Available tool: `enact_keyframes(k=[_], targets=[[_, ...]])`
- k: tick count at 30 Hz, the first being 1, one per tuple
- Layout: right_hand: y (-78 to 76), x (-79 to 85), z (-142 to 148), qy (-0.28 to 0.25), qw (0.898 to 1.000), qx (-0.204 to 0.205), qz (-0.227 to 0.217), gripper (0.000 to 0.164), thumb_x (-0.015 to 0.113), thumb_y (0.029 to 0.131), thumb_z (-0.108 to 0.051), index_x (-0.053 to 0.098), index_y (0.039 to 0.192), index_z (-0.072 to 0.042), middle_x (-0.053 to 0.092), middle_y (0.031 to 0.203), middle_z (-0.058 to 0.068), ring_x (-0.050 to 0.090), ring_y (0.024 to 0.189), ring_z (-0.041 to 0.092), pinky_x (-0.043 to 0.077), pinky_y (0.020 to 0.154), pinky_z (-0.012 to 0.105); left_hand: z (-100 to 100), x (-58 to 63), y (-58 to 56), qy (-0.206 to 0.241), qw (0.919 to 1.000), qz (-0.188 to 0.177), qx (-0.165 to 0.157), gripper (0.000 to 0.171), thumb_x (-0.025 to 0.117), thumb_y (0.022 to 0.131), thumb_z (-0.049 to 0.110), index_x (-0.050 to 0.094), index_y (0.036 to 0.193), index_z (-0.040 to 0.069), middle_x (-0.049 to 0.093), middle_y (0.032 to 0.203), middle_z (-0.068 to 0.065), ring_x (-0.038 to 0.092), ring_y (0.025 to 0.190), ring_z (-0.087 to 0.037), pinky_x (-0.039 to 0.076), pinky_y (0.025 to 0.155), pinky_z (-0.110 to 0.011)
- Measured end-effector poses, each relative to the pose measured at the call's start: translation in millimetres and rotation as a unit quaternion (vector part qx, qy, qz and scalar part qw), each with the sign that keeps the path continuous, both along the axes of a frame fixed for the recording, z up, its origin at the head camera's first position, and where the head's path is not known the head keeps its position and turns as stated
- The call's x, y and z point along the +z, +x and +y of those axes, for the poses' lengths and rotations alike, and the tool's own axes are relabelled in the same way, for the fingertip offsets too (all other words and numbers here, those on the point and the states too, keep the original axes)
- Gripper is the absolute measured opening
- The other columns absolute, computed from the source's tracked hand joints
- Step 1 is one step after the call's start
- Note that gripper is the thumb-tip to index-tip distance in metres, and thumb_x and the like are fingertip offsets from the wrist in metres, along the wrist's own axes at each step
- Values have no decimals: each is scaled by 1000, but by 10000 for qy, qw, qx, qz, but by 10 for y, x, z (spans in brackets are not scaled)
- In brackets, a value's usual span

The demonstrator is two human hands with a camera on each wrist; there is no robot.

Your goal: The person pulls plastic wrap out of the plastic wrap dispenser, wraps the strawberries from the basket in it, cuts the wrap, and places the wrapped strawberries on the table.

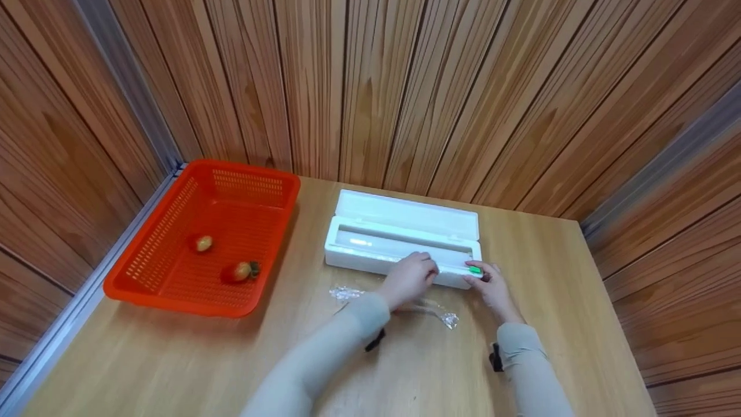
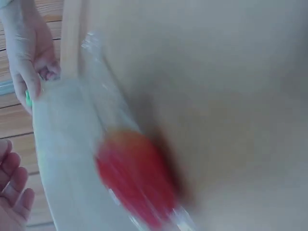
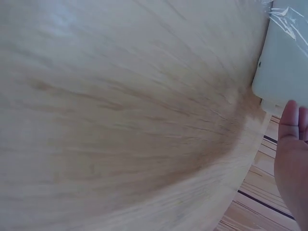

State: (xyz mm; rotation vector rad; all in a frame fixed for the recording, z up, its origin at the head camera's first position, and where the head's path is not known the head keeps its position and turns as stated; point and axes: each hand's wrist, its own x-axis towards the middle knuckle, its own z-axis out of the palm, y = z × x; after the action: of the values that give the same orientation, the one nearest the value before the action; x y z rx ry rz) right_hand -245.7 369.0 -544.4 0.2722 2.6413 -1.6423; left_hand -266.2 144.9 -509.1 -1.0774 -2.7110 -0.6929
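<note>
A long white cling film dispenser (image 1: 359, 258) lies on the table with its hinged lid (image 1: 408, 211) raised and a film roll (image 1: 399, 247) inside. My left hand (image 1: 410, 277) is over the middle of the front edge, fingers curled; I cannot tell whether they pinch the film. At the right end, my right hand (image 1: 491, 289) pinches the green slide cutter (image 1: 475, 270) between thumb and finger. Before the dispenser lies a red, yellow-topped fruit (image 2: 134, 175) wrapped in clear film, its twisted film ends (image 1: 448, 319) spread sideways. In the head view, the left forearm mostly hides this fruit.
An orange-red plastic basket (image 1: 200, 307) stands at the left with two fruits inside: a pale-topped one (image 1: 204, 243) and one with green leaves (image 1: 243, 271). Wood-patterned walls (image 1: 370, 87) enclose the table (image 1: 440, 376) at the back and sides.
</note>
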Motion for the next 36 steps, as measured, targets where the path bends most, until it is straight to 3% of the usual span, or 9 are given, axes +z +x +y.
enact_keyframes(k=[6, 13, 17, 24, 28, 32, 36], targets=[[-4, -7, 11, 16, 9999, -65, 118, 45, 63, 78, -33, 53, 117, -14, 40, 112, 6, 39, 101, 18, 40, 79, 21, 491, 10, -106, -6, 9979, -537, 353, 14, 53, 86, 26, 64, 93, 23, 60, 88, 10, 56, 83, -7, 46, 75, -22], [1, -15, -25, -596, 9981, -80, -116, 45, 61, 78, -34, 51, 118, -16, 38, 120, 4, 37, 111, 20, 39, 87, 27, 750, -32, -115, -111, 9924, -796, 932, 15, 54, 85, 34, 63, 95, 29, 62, 90, 13, 55, 86, -7, 42, 76, -28], [7, -19, -3, -670, 9974, -140, -216, 46, 60, 79, -32, 49, 121, -17, 37, 122, 4, 35, 116, 21, 37, 94, 33, 858, -58, -113, -254, 9903, -746, 1143, 14, 56, 83, 35, 62, 94, 31, 62, 91, 15, 55, 88, -7, 41, 77, -30], [-24, -16, 6, -499, 9973, -383, -386, 40, 54, 85, -13, 46, 125, -13, 37, 121, 6, 35, 114, 22, 34, 98, 35, 973, -52, -102, -522, 9885, -697, 1235, 17, 54, 84, 37, 61, 97, 30, 62, 94, 14, 56, 92, -8, 42, 85, -39], [-28, -5, 5, -457, 9971, -449, -417, 41, 52, 86, -11, 44, 126, -11, 36, 125, 8, 34, 119, 24, 31, 102, 38, 1010, -17, -96, -793, 9868, -758, 1193, 19, 55, 83, 35, 59, 101, 29, 61, 102, 12, 55, 100, -10, 40, 91, -47], [-19, 2, -5, -548, 9963, -454, -480, 40, 54, 85, -13, 45, 125, -12, 35, 126, 7, 33, 120, 23, 31, 102, 39, 1020, 10, -102, -1253, 9833, -794, 1053, 35, 61, 79, 33, 53, 113, 28, 57, 115, 11, 51, 108, -11, 39, 94, -46], [-7, 12, -4, -504, 9969, -386, -465, 43, 57, 84, -19, 46, 124, -12, 36, 125, 7, 35, 116, 22, 34, 97, 35, 1005, 18, -102, -1628, 9807, -529, 947, 47, 62, 77, 39, 49, 120, 25, 56, 116, 10, 52, 106, -10, 43, 88, -37]])
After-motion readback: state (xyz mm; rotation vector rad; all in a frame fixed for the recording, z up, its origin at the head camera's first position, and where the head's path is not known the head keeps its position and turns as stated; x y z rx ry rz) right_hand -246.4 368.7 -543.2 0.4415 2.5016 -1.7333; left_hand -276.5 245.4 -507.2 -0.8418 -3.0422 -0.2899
